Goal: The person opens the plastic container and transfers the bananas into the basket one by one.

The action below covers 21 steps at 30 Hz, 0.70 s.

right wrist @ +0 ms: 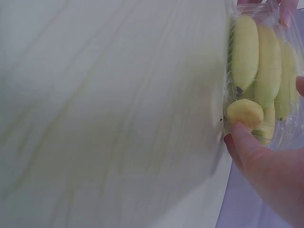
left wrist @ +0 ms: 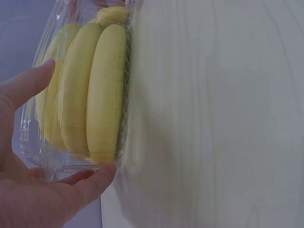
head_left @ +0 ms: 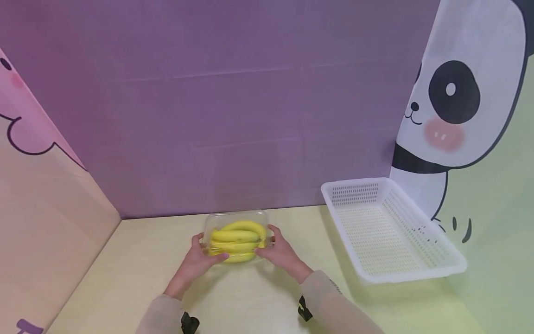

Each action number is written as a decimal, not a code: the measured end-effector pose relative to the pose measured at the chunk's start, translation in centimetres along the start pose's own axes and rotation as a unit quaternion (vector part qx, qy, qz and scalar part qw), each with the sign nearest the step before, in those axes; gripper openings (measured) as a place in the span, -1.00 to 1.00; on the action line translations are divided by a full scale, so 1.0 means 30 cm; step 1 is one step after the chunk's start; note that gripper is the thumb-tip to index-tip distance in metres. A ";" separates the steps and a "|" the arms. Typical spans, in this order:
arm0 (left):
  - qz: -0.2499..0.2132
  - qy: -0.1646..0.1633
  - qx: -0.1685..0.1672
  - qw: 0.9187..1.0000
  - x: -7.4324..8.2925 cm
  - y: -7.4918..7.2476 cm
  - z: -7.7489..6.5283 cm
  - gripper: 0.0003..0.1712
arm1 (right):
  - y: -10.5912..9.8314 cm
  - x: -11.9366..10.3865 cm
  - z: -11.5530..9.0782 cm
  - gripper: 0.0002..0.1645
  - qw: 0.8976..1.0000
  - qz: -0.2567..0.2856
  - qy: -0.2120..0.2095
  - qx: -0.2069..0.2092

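Observation:
A clear plastic clamshell box [head_left: 236, 215] with several yellow bananas [head_left: 235, 236] inside is held between both hands near the back of the table. My left hand [head_left: 199, 259] grips its left end, thumb laid along the near side and fingers around the end. On the opposite end my right hand [head_left: 282, 254] grips the box in the same way. The left wrist view shows the left thumb and fingers [left wrist: 102, 176] pressed on the plastic beside the bananas [left wrist: 105, 95]. In the right wrist view, the right hand [right wrist: 266, 166] touches the lower corner of the box, by one banana's rounded end.
A white perforated plastic basket [head_left: 354, 250] stands on the right of the pale wooden table [head_left: 125, 278]. Behind the table rises a purple wall [head_left: 233, 116]. A printed panda [head_left: 467, 130] covers the right side panel, and a pink figure [head_left: 37, 125] the left one.

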State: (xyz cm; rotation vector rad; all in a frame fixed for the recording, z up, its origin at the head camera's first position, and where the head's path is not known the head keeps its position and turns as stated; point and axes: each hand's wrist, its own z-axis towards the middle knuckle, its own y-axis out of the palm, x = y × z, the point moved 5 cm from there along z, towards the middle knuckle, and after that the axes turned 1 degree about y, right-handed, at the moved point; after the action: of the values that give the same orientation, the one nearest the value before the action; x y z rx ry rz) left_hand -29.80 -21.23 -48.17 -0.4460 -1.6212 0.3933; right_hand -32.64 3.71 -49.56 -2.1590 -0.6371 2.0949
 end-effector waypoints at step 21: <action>-0.040 0.012 -0.004 0.999 0.055 0.069 -0.004 0.24 | -0.094 0.034 -0.031 0.16 0.999 0.032 0.011 0.006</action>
State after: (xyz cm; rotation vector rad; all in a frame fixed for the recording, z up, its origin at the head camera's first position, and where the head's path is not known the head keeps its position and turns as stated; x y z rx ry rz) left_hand -29.70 -18.60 -47.78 -0.3895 -1.6132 0.3204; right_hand -32.44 6.84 -49.53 -2.2211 -0.5598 2.0964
